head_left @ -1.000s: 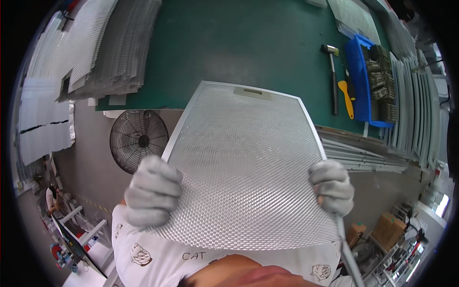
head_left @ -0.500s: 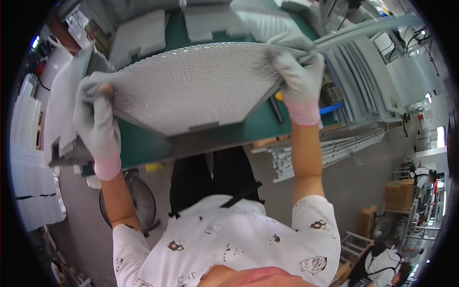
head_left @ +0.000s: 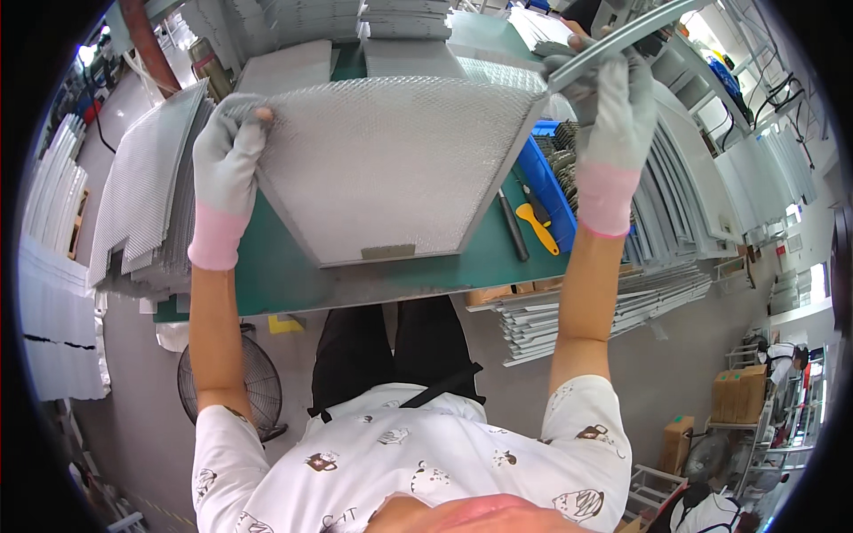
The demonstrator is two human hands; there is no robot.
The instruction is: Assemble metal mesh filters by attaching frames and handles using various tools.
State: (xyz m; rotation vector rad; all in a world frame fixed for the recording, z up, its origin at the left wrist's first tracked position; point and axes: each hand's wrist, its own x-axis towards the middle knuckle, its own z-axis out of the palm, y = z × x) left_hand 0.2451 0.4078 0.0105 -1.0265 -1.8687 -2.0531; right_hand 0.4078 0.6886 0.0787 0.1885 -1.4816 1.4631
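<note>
A silvery mesh panel (head_left: 391,169) with thin metal edging stands tilted over the green bench, its lower edge near the front. My left hand (head_left: 229,147), in a grey glove with a pink cuff, is closed on the panel's upper left corner. At the upper right corner, my right hand (head_left: 613,111), gloved alike, is closed around a long pale metal strip (head_left: 635,34). This strip slants up and right from that corner; its near end meets or nearly touches the panel. The glove hides part of the grip.
On the green bench (head_left: 267,275), a yellow-handled tool (head_left: 539,229) and a dark rod (head_left: 513,226) lie beside a blue bin (head_left: 549,182) of small metal parts. Mesh panels (head_left: 147,186) are stacked left, metal strips (head_left: 613,306) lower right. A floor fan (head_left: 240,377) stands below.
The panel looks flatter and less bowed. My left hand has shifted right and up. My right hand has moved right, from the panel's corner onto the strip, which now slants more steeply.
</note>
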